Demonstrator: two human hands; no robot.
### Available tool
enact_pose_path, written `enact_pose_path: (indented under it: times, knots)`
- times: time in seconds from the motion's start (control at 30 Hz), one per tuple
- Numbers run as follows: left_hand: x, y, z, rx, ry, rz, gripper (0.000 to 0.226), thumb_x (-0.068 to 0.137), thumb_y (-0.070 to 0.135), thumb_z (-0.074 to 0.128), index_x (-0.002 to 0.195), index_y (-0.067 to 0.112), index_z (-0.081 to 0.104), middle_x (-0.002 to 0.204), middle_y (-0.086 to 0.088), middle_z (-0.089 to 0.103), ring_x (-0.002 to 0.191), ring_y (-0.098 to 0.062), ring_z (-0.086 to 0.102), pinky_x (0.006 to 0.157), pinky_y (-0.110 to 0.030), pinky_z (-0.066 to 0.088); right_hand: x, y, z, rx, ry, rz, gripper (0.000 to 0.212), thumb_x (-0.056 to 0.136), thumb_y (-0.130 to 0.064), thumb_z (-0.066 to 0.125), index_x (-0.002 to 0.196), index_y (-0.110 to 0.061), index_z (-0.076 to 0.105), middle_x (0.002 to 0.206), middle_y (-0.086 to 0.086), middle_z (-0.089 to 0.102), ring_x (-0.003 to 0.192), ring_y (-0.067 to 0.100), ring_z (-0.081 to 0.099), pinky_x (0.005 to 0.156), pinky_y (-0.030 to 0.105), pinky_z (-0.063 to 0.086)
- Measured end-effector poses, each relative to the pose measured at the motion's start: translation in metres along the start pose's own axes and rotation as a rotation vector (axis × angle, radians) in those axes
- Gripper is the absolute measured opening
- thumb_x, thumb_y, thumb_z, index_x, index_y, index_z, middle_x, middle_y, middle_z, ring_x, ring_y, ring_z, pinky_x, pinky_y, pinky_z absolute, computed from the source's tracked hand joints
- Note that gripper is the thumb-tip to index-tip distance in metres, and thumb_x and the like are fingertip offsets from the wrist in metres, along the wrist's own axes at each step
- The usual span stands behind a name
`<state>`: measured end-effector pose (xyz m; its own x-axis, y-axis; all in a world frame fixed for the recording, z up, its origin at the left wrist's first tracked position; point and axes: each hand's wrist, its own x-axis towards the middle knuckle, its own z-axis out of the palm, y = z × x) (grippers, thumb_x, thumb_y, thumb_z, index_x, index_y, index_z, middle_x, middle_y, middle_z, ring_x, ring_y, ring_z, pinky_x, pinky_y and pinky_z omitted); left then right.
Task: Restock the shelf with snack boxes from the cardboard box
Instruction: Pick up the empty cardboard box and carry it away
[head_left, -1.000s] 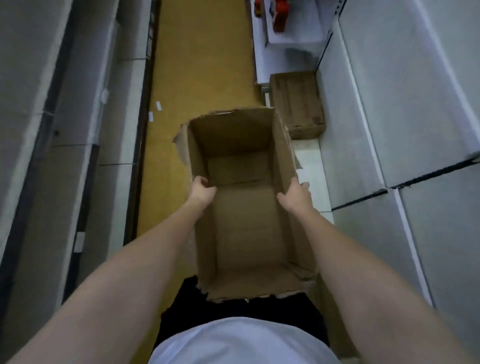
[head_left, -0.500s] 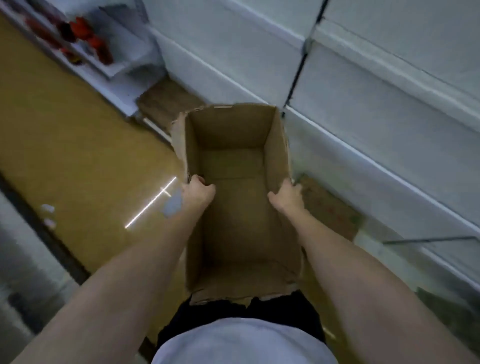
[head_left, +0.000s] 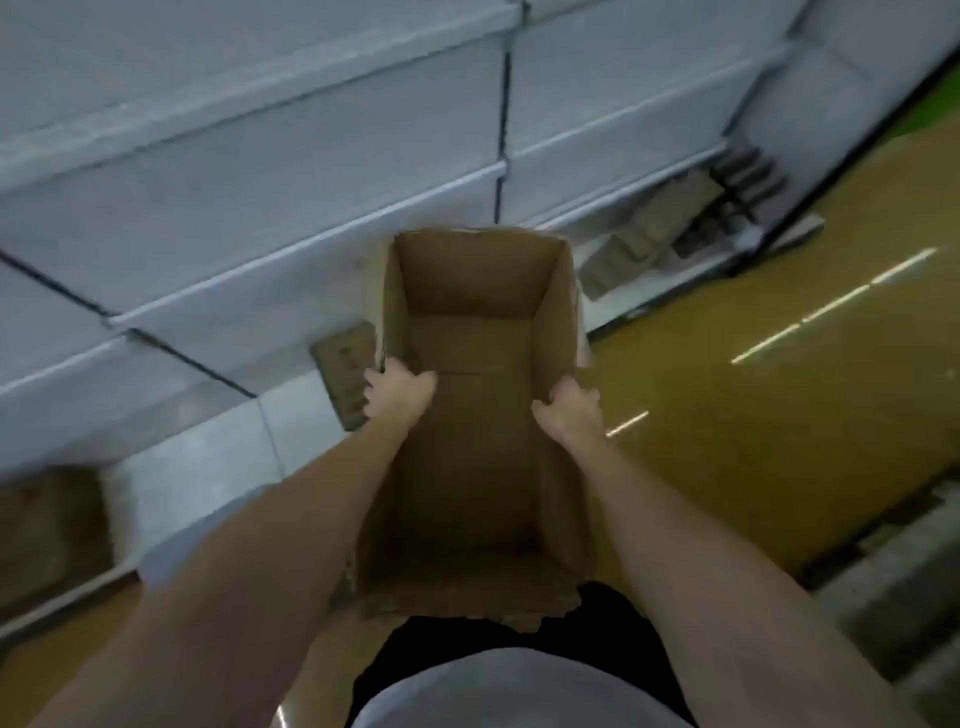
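The pale shelf (head_left: 311, 218) runs across your upper left, its tiers bare as far as the blur lets you see, and the yellow-brown floor (head_left: 779, 441) opens to your right. Between them you carry the cardboard box (head_left: 467, 467) out in front of your waist, mouth up, so you can see straight in: no snack boxes show inside. Your left hand (head_left: 397, 392) is clamped over the left wall's rim, and your right hand (head_left: 569, 410) over the right wall's. That two-sided hold keeps the long box level. Flattened cardboard (head_left: 644, 234) lies at the shelf's foot.
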<state>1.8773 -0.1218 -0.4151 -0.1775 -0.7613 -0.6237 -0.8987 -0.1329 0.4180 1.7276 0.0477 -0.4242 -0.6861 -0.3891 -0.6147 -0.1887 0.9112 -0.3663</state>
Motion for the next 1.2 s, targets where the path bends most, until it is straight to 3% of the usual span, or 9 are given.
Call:
enact_pose_path:
  times: [0.17,0.27,0.37,0.5,0.67,0.77,0.9,1.0,1.2]
  knots:
    - [-0.034,0.117,0.105,0.183,-0.152,0.206,0.072,0.092,0.045,0.055,0.148,0.005,0.033,0.151,-0.013,0.03,0.132,-0.038,0.041,0.109,-0.048,0.039,0.02,0.124,-0.067,0.185,0.129,0.215,0.048,0.088,-0.046,0.059,0.113,-0.005,0.06,0.118,0.02,0.062,0.106,0.036,0.061,0.091,0.037,0.052]
    - [-0.055,0.175,0.168,0.228,-0.215,0.286,0.068,0.092,0.044,0.058,0.144,0.005,0.039,0.138,-0.013,0.045,0.123,-0.035,0.051,0.105,-0.046,0.045,0.023,0.188,-0.11,0.281,0.161,0.34,0.047,0.094,-0.043,0.058,0.12,-0.004,0.057,0.121,0.017,0.058,0.115,0.036,0.057,0.092,0.038,0.049]
    - [-0.077,0.224,0.226,0.265,-0.24,0.352,0.07,0.091,0.043,0.06,0.144,0.005,0.037,0.139,-0.012,0.043,0.122,-0.034,0.052,0.103,-0.047,0.047,0.033,0.249,-0.144,0.318,0.168,0.402,0.043,0.095,-0.045,0.057,0.114,-0.007,0.058,0.113,0.015,0.059,0.114,0.034,0.057,0.089,0.038,0.049]
    - [-0.1,0.285,0.293,0.31,-0.254,0.443,0.071,0.089,0.043,0.06,0.142,0.002,0.038,0.136,-0.014,0.046,0.12,-0.036,0.053,0.102,-0.048,0.048,0.054,0.312,-0.187,0.361,0.205,0.437,0.042,0.09,-0.053,0.055,0.095,-0.012,0.055,0.099,0.012,0.059,0.087,0.028,0.061,0.065,0.034,0.049]
    - [-0.113,0.365,0.355,0.381,-0.265,0.546,0.07,0.089,0.044,0.059,0.141,-0.001,0.043,0.138,-0.016,0.046,0.123,-0.039,0.051,0.104,-0.05,0.044,0.077,0.358,-0.25,0.43,0.278,0.515,0.045,0.091,-0.051,0.057,0.113,-0.011,0.055,0.117,0.013,0.056,0.098,0.03,0.061,0.087,0.043,0.055]
    - [-0.109,0.413,0.385,0.375,-0.307,0.587,0.069,0.085,0.046,0.058,0.139,0.005,0.047,0.136,-0.013,0.05,0.119,-0.037,0.054,0.101,-0.051,0.047,0.103,0.384,-0.286,0.436,0.319,0.534,0.039,0.093,-0.047,0.057,0.103,-0.01,0.061,0.104,0.01,0.061,0.088,0.026,0.065,0.081,0.044,0.059]
    - [-0.096,0.486,0.438,0.385,-0.354,0.62,0.071,0.079,0.052,0.057,0.135,0.007,0.053,0.137,-0.009,0.053,0.117,-0.036,0.056,0.098,-0.05,0.049,0.15,0.413,-0.342,0.445,0.391,0.595,0.037,0.094,-0.046,0.056,0.103,-0.011,0.058,0.107,0.008,0.056,0.092,0.026,0.063,0.083,0.044,0.057]
    - [-0.087,0.548,0.483,0.389,-0.389,0.638,0.074,0.078,0.051,0.055,0.138,0.008,0.051,0.136,-0.009,0.053,0.117,-0.034,0.056,0.098,-0.05,0.05,0.192,0.432,-0.39,0.461,0.416,0.628,0.032,0.093,-0.045,0.057,0.097,-0.014,0.06,0.1,0.01,0.063,0.084,0.024,0.065,0.075,0.042,0.06]
    - [-0.083,0.682,0.554,0.441,-0.379,0.689,0.081,0.075,0.058,0.053,0.142,0.013,0.048,0.141,-0.008,0.052,0.122,-0.033,0.055,0.101,-0.047,0.049,0.258,0.469,-0.488,0.553,0.448,0.682,0.024,0.096,-0.037,0.058,0.095,-0.014,0.061,0.09,0.005,0.065,0.079,0.018,0.065,0.073,0.036,0.058]
